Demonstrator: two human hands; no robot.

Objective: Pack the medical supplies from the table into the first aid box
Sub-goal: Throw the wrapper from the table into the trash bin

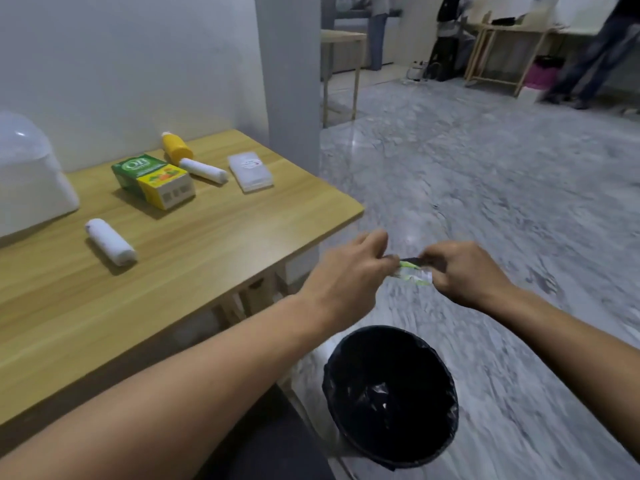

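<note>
Both of my hands pinch a small green-and-white wrapper [412, 274] in the air, right of the table and above a black bin. My left hand [349, 271] grips its left end, my right hand [464, 271] its right end. On the wooden table [207, 251] lie a green-and-yellow medicine carton [154, 180], a yellow bottle [176, 147], two white bandage rolls [110, 241] [203, 170] and a flat clear plastic case [250, 171]. The white first aid box [31, 181] stands at the table's far left, partly cut off by the frame edge.
A black-lined waste bin [391, 393] stands on the marble floor below my hands. A grey pillar [291, 81] rises behind the table. Wooden tables and the legs of a standing person [595, 60] are far back on the right.
</note>
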